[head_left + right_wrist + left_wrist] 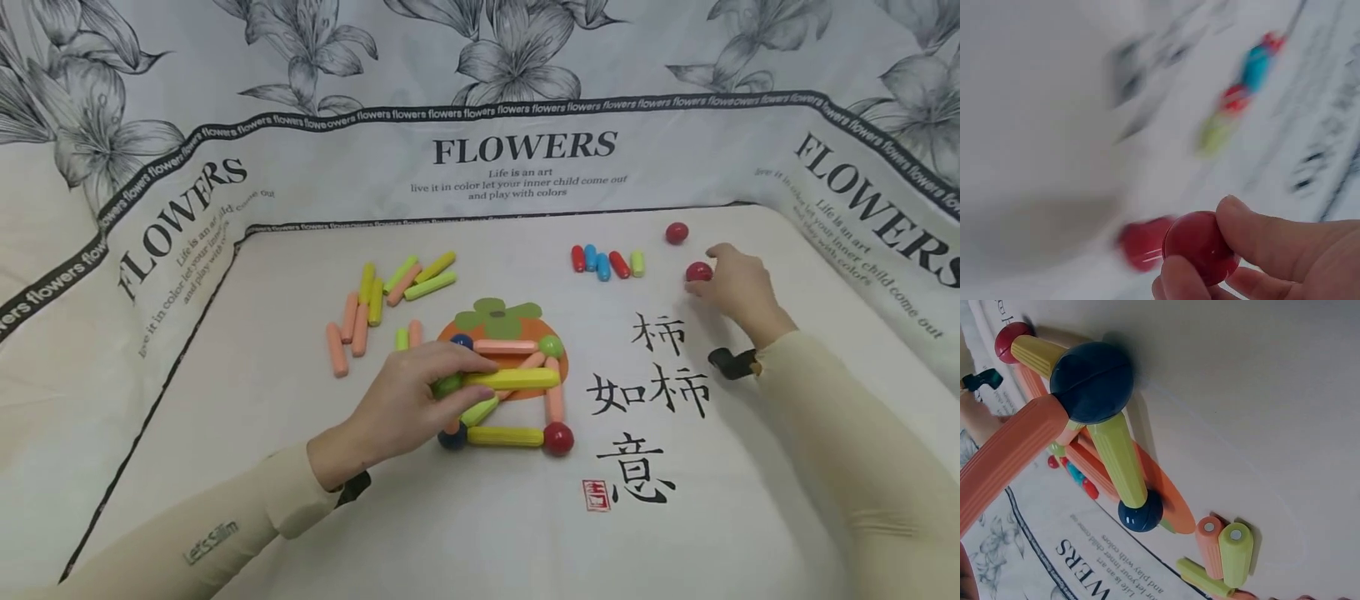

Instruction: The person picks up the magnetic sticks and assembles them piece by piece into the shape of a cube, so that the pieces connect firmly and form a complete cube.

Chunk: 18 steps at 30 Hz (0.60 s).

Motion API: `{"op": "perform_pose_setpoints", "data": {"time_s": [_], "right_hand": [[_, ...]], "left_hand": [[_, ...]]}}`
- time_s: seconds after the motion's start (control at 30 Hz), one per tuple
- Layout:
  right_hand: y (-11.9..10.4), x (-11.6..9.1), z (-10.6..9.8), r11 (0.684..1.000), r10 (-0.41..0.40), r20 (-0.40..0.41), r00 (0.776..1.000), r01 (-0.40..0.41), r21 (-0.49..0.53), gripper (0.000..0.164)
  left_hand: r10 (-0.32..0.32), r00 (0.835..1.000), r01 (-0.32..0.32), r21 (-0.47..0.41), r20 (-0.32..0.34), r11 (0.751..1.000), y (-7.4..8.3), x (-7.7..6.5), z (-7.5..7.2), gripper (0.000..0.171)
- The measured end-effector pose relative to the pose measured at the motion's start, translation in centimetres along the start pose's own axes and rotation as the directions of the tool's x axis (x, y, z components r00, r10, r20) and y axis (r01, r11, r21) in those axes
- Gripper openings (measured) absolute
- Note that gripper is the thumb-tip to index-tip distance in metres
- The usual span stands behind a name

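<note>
In the head view my left hand (405, 404) pinches a yellow magnetic rod (521, 379) between thumb and fingers, over a frame of rods and balls. A green ball (447, 384) is at the rod's left end, partly covered by the fingers. The frame's base has a yellow rod (506, 437) between a dark blue ball (452, 437) and a red corner ball (558, 438). In the left wrist view a pink rod (1013, 459) rises from a dark blue ball (1091, 382). My right hand (742, 292) pinches a loose red ball (1200, 247) between thumb and fingers.
A second loose red ball (677, 233) lies beyond my right hand. Short red, blue and green rods (603, 267) stand in a row at the back. Several pink, yellow and green rods (375, 304) lie at the left. The cloth (517, 533) carries printed characters.
</note>
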State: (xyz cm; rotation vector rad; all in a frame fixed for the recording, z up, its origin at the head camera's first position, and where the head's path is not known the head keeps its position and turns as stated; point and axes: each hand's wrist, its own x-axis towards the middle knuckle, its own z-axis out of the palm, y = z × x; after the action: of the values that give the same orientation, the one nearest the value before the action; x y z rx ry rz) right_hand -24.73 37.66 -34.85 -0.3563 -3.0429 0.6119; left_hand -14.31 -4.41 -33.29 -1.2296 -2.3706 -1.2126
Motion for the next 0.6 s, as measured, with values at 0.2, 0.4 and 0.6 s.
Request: {"op": "perform_pose_setpoints", "data": {"time_s": [0.2,0.4,0.6], "right_hand": [[-7.4,-8.0,-0.8,0.826,-0.486,0.014,0.874,0.455,0.333,0.051],[-9.9,-13.1,-0.3,0.537,-0.794,0.068,0.604,0.644,0.545,0.044],[-9.8,-13.9,0.5,0.514,-0.814,0.075,0.577,0.652,0.558,0.041]], "left_hand": [[-0.017,1.0,0.018,0.003,-0.009,1.0,0.1,-0.2,-0.1,0.025],[-0.019,1.0,0.019,0.0,-0.013,1.0,0.2,-0.1,0.0,0.026],[-0.02,1.0,0.02,0.01,-0.002,1.0,0.3,-0.1,0.0,0.026]]}}
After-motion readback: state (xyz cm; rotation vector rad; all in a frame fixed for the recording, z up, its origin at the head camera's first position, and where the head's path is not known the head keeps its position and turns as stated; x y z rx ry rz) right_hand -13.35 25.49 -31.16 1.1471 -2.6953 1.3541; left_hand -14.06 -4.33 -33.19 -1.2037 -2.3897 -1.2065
